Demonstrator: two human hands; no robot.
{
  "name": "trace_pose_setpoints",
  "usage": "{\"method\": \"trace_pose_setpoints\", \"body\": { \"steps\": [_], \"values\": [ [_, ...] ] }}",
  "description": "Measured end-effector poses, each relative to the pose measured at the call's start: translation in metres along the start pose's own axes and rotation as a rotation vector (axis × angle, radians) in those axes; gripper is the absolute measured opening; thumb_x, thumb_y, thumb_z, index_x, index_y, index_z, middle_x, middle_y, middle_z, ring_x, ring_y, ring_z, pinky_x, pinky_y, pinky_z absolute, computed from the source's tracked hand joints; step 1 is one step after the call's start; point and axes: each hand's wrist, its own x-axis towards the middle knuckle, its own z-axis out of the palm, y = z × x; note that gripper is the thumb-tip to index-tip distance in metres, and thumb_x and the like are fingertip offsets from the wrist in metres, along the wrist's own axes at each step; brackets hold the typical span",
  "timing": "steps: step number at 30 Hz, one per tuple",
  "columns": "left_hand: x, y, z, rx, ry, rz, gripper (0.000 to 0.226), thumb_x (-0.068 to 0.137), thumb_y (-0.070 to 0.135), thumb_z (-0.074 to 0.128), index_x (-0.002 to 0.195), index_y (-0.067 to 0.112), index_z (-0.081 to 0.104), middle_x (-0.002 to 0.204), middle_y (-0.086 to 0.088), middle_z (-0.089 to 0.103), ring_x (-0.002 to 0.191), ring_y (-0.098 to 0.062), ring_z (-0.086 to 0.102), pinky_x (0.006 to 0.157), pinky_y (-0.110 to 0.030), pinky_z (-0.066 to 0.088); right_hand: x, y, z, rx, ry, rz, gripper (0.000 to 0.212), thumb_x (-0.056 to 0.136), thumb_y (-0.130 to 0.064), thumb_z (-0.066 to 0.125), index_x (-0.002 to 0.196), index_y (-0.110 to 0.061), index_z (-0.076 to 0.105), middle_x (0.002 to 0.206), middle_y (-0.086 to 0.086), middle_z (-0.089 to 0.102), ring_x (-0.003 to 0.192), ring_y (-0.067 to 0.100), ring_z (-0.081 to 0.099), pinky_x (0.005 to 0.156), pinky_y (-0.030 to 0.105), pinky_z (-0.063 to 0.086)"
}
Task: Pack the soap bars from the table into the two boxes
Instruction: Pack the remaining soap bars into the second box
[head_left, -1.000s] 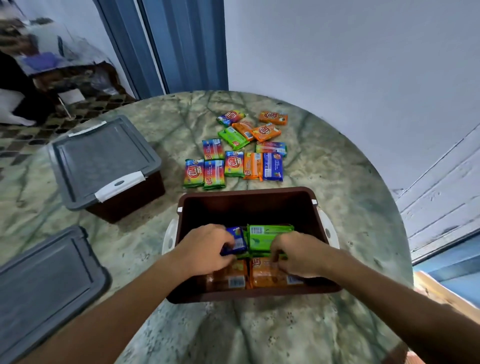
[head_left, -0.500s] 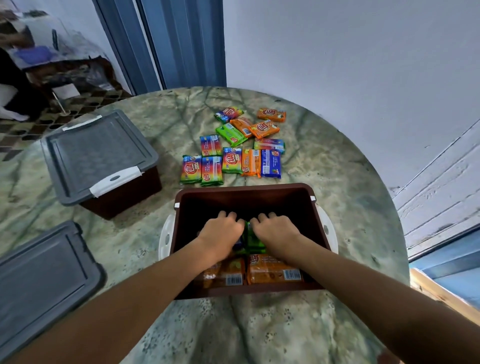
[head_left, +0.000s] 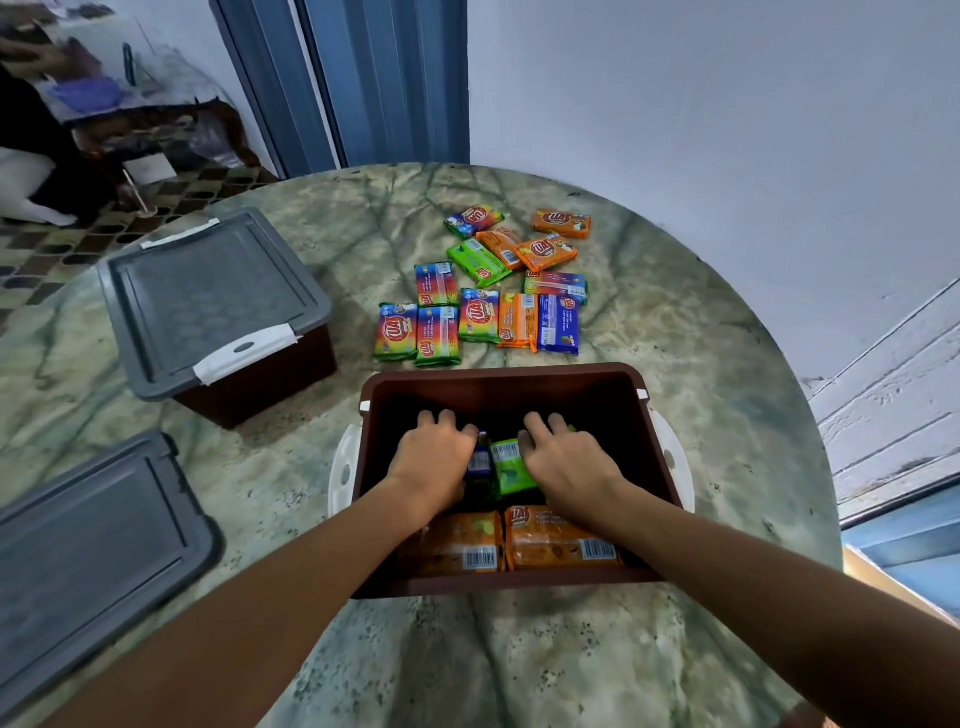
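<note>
With my left hand (head_left: 434, 457) and right hand (head_left: 566, 457) pressing flat on bars in the open box (head_left: 498, 376), only few are packed, and many soap bars (head_left: 483, 291) wait on the far table (head_left: 675, 338).

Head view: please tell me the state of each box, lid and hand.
Open box: uncovered, partly filled with soap bars.
Closed box: lid on.
Loose lid: flat on table.
Left hand: inside open box, on a blue bar.
Right hand: inside, on a green bar.
</note>
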Motion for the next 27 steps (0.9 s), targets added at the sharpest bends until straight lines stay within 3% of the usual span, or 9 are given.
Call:
{"method": "trace_pose_setpoints", "body": {
  "steps": [3,7,10,16,20,24,27],
  "values": [
    [-0.002,0.0,0.002,-0.002,0.014,-0.005,0.056,0.082,0.029,0.064,0.132,0.014,0.044,0.126,-0.014,0.046,0.115,-0.034,0.044,0.082,-0.04,0.05,-0.003,0.005,0.0,0.076,-0.025,0.075,0.067,0.092,-0.03,0.058,0.147,-0.009,0.026,0.14,0.02,0.034,0.121,0.04,0.041,0.078,0.041,0.052],
    [-0.003,-0.001,0.002,0.007,0.023,0.013,0.052,0.084,0.026,0.062,0.132,0.012,0.045,0.128,-0.014,0.046,0.115,-0.034,0.043,0.085,-0.04,0.049,-0.001,0.006,-0.003,0.212,-0.035,0.226,0.067,0.087,-0.051,0.057,0.138,-0.01,0.039,0.133,0.019,0.043,0.111,0.037,0.051,0.078,0.04,0.05],
    [-0.001,-0.002,0.002,0.022,0.024,0.028,0.049,0.086,0.023,0.061,0.132,0.012,0.046,0.129,-0.014,0.046,0.116,-0.034,0.044,0.087,-0.04,0.049,0.004,-0.008,-0.001,0.162,-0.041,0.246,0.059,0.092,-0.043,0.053,0.132,-0.002,0.043,0.128,0.027,0.049,0.096,0.036,0.063,0.069,0.037,0.052],
    [-0.001,-0.007,0.006,0.045,0.016,0.056,0.055,0.087,0.025,0.061,0.136,0.012,0.041,0.133,-0.014,0.043,0.119,-0.035,0.042,0.092,-0.041,0.048,0.01,0.001,-0.009,0.281,-0.124,0.255,0.077,0.078,-0.047,0.071,0.134,-0.006,0.038,0.13,0.022,0.044,0.105,0.037,0.06,0.076,0.039,0.052],
    [-0.002,-0.007,0.005,0.02,0.008,0.063,0.062,0.086,0.039,0.059,0.138,0.011,0.04,0.132,-0.014,0.043,0.118,-0.034,0.041,0.093,-0.04,0.047,0.012,-0.007,-0.012,0.148,-0.05,0.225,0.059,0.082,-0.046,0.068,0.121,-0.004,0.05,0.114,0.019,0.057,0.091,0.03,0.064,0.069,0.037,0.053],
    [-0.013,-0.011,-0.004,-0.24,-0.025,0.1,0.081,0.076,0.059,0.063,0.141,0.021,0.033,0.129,-0.009,0.04,0.117,-0.03,0.04,0.097,-0.041,0.044,0.008,-0.009,-0.026,0.132,-0.08,0.207,0.052,0.085,-0.037,0.067,0.123,-0.006,0.05,0.118,0.016,0.055,0.095,0.028,0.062,0.07,0.035,0.053],
    [-0.029,-0.016,-0.01,-0.334,-0.021,0.235,0.074,0.068,0.057,0.073,0.128,0.024,0.046,0.12,0.001,0.042,0.108,-0.019,0.046,0.093,-0.036,0.046,-0.012,-0.008,-0.036,0.157,-0.074,0.065,0.052,0.084,-0.033,0.066,0.127,-0.011,0.046,0.118,0.011,0.052,0.097,0.029,0.06,0.072,0.037,0.048]
  ]
}}
